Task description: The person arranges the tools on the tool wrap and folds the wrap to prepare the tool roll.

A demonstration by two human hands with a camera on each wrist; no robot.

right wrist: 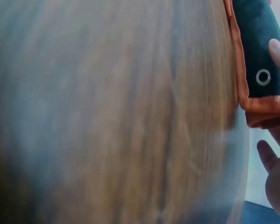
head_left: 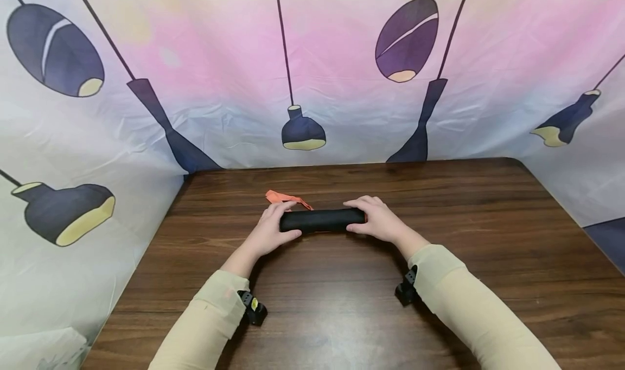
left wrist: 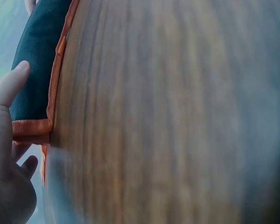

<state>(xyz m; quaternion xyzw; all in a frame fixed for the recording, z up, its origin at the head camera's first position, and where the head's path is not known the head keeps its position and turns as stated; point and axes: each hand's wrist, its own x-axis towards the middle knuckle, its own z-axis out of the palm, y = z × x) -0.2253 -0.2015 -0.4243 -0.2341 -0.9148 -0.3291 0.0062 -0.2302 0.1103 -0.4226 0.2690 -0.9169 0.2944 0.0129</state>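
Observation:
A rolled-up black fabric roll [head_left: 322,221] with orange edging lies crosswise on the brown wooden table. My left hand [head_left: 271,228] holds its left end, thumb on the near side and fingers behind. At the other end my right hand [head_left: 377,218] grips it the same way. The left wrist view shows the left thumb [left wrist: 16,80] on the dark cloth above the orange border. In the right wrist view, a metal eyelet [right wrist: 263,77] sits in the cloth by the right thumb. An orange strap [head_left: 288,197] trails behind the roll's left part.
The wooden table [head_left: 322,299] reaches back to a hanging cloth [head_left: 234,126] printed with lamps, which also covers both sides. Black wrist cameras are strapped over the sleeves, close above the tabletop.

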